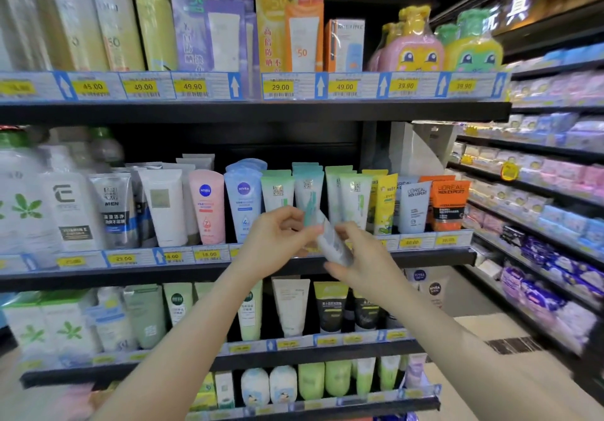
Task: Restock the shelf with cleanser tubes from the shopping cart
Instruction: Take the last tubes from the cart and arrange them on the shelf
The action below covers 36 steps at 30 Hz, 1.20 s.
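Note:
A white and teal cleanser tube [330, 241] is held tilted in front of the middle shelf [130, 277]. My left hand [277, 241] pinches its upper end, and my right hand [356, 254] grips its lower part from the right. Just behind the hands stands a row of similar green and teal tubes [307, 188] on that shelf. The shopping cart is out of view.
Nivea tubes [243, 198] stand left of the green row, yellow and L'Oreal tubes [449, 203] to the right. Sunscreen bottles fill the top shelf, more tubes the lower shelves. A cardboard box [503, 352] sits at lower right; another shelving run [539, 211] lines the aisle's right side.

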### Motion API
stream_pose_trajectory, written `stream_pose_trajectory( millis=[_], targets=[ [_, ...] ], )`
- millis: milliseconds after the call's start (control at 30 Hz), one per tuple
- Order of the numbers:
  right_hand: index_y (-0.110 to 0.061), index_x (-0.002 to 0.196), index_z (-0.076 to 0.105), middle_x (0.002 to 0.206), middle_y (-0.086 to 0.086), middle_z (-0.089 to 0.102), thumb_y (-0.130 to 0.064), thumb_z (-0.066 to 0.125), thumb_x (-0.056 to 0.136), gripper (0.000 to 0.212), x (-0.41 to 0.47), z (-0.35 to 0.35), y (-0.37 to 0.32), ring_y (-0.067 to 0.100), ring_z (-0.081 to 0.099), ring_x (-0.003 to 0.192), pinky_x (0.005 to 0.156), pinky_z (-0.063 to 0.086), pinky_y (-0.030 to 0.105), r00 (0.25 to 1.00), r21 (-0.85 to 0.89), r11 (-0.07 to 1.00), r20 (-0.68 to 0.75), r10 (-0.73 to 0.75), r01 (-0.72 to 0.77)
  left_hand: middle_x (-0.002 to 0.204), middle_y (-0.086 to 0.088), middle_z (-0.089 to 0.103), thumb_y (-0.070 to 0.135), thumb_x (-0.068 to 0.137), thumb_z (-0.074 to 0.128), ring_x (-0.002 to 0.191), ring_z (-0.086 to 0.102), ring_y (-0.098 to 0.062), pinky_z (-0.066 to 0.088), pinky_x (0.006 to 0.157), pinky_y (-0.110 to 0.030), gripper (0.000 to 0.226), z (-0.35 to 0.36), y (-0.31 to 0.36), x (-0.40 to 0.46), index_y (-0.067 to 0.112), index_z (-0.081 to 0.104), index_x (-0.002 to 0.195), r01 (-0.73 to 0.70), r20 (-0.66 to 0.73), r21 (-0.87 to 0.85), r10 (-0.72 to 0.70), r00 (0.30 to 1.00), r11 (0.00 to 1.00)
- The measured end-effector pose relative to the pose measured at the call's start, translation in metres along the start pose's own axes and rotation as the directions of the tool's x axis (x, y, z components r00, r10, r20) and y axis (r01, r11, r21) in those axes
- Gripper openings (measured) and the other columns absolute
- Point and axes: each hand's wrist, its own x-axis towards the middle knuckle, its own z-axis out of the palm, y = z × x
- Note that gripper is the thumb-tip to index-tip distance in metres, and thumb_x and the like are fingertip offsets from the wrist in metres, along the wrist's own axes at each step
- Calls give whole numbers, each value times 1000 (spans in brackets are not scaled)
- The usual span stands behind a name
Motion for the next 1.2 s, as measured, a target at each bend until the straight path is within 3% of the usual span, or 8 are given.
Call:
stream_pose_trajectory(
  millis=[100, 200, 267, 433, 600, 800, 933, 1200],
  targets=[
    [-25, 114, 50, 105, -10, 62, -19, 70, 82, 38, 6, -14, 0, 3, 61, 86, 75, 50, 18, 997, 403, 912, 68, 48, -72, 115, 10, 63, 31, 65, 84, 101, 62, -1, 54, 86, -27, 69, 0, -20, -7, 24, 52, 125, 12, 186, 119, -34, 982, 993],
    [-25, 116, 56, 114, -6, 66, -13, 66, 86, 34, 12, -23, 0, 15, 61, 105, 92, 51, 34, 984, 541, 833, 178, 19, -114, 110, 10, 67, 24, 73, 80, 98, 63, -3, 53, 90, -29, 55, 13, -33, -14, 23, 56, 122, 44, 226, 111, -68, 972, 993],
    [-22, 120, 58, 115, -7, 67, -13, 63, 88, 34, 16, -23, -2, 17, 61, 104, 91, 51, 31, 976, 549, 829, 217, -19, -106, 102, 9, 71, 21, 78, 76, 91, 66, -6, 53, 86, -26, 37, 21, -34, -15, 22, 64, 113, 29, 156, 79, -41, 987, 996],
    [-22, 110, 64, 108, -8, 69, -19, 65, 87, 23, 34, -11, -8, 21, 64, 96, 82, 55, 37, 996, 518, 851, 26, 88, -89, 88, 13, 67, 28, 74, 79, 77, 60, 2, 50, 67, -12, 31, 31, -38, -13, 27, 61, 100, -24, -137, 201, 53, 989, 979],
    [-27, 105, 60, 100, -13, 65, -20, 65, 87, 20, 66, -12, -21, 7, 60, 85, 67, 44, 17, 990, 415, 910, -139, 41, 21, 108, 13, 58, 51, 75, 70, 101, 53, -5, 43, 85, -24, 49, 14, -59, -7, 25, 59, 116, -74, -240, 582, 258, 936, 810],
    [-17, 106, 59, 84, -15, 59, -18, 65, 87, 20, 82, 18, -11, -4, 54, 71, 59, 42, 3, 983, 294, 954, -149, 110, -62, 113, 9, 58, 42, 84, 60, 107, 52, -14, 24, 93, -22, 36, -6, -90, -6, 25, 59, 115, -64, -172, 754, 291, 941, 654],
    [-17, 113, 53, 102, -6, 65, -16, 65, 87, 29, 77, 37, 0, -4, 58, 84, 66, 48, 11, 979, 382, 916, -99, 176, -126, 113, 9, 58, 39, 83, 62, 107, 51, -12, 25, 95, -23, 35, -4, -91, -7, 25, 60, 114, -70, -188, 748, 312, 931, 660],
    [-17, 116, 47, 107, -4, 63, -18, 62, 90, 30, 79, 39, 3, 5, 60, 89, 63, 44, 11, 979, 381, 911, -63, 195, -157, 112, 8, 59, 35, 85, 63, 107, 50, -13, 20, 94, -18, 31, 0, -94, -6, 23, 61, 113, -58, -241, 685, 300, 923, 727]
  ],
)
